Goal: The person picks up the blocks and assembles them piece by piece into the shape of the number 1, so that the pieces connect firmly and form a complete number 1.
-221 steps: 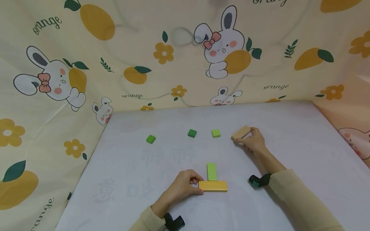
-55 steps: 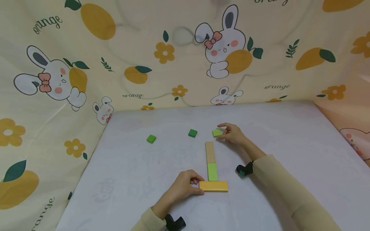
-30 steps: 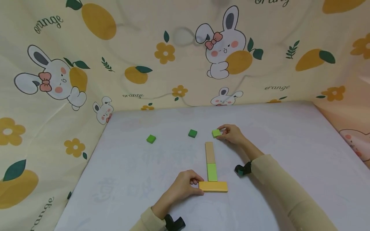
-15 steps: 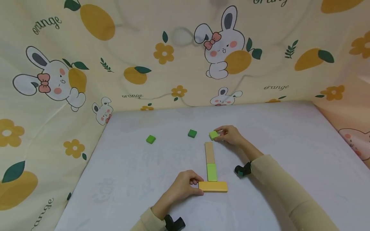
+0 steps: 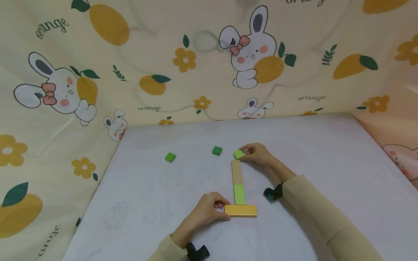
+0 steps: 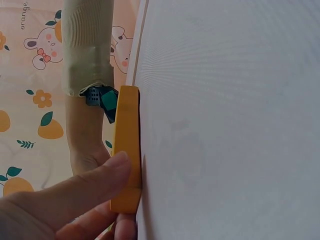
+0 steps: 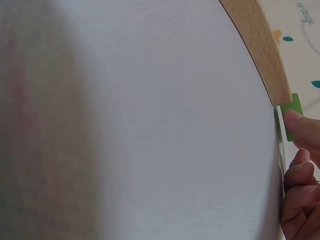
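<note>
Since the frame half a second ago, the light green block (image 5: 238, 154) has slid a little leftward and nearer the person, the right hand (image 5: 258, 154) moving along with it. The right hand's grip pinches the block from its right, finger at the far side and thumb at the near right corner, and the block now sits at the far end of the beige plank (image 5: 237, 172), just beside it; whether the two touch cannot be told. That meeting of block and plank end is the relation that counts: the plank's long axis runs straight away from the person, while the squarish block is turned askew to it. Nearer in, the plank's other end meets the lime block (image 5: 239, 194), which in turn meets the middle of the yellow bar (image 5: 240, 211), lying crosswise. The left hand (image 5: 207, 208) pinches that bar's left end between thumb and fingers, well apart from the light green block, so the right hand is far the nearer. What crowds the spot is the right thumb, close by the plank's corner. Off to the left on the white counter (image 5: 147, 188), the dark green block (image 5: 217, 150) lies near, and the bright green block (image 5: 170, 157) farther along.
</note>
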{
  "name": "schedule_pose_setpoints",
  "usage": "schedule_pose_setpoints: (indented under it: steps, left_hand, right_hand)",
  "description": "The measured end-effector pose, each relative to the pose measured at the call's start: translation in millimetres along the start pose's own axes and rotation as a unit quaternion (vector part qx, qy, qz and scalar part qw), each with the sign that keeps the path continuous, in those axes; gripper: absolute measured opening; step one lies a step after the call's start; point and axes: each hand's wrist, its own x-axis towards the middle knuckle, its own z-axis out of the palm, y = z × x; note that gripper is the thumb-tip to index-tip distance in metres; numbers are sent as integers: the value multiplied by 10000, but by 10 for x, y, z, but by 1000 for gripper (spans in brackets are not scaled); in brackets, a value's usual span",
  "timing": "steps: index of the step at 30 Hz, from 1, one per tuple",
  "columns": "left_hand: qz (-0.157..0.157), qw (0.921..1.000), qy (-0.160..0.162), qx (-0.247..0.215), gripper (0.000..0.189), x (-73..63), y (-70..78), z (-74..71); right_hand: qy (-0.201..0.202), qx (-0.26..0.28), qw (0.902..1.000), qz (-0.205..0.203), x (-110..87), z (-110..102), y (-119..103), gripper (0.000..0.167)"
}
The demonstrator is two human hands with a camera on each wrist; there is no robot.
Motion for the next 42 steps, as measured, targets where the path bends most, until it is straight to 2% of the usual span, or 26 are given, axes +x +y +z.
schedule_pose_setpoints:
  steps: [8, 18, 22, 31, 37, 42]
  left_hand:
    - [-60, 10000, 10, -61, 30, 5, -3, 0]
    - [-77, 10000, -29, -21, 31, 10, 7, 1]
    - [-119, 9999, -69, 37, 31, 9, 12, -2]
    - [-153, 9988, -367, 270, 36, 1, 31, -24]
    - [-178, 9981, -591, 71, 37, 26, -24, -57]
    - [-147, 9977, -656, -84, 35, 73, -45, -109]
  right_hand:
    - [-47, -91, 9999, -123, 1, 19, -5, 46]
    - [-186, -221, 9995, -85, 2, 17, 22, 49]
    - [-215, -121, 9997, -5, -24, 10, 7, 54]
    - [-171, 184, 9997, 45, -297, 36, 7, 56]
    - [-195, 343, 9989, -237, -512, 77, 1, 55]
    - [-100, 300, 9995, -84, -605, 86, -53, 53]
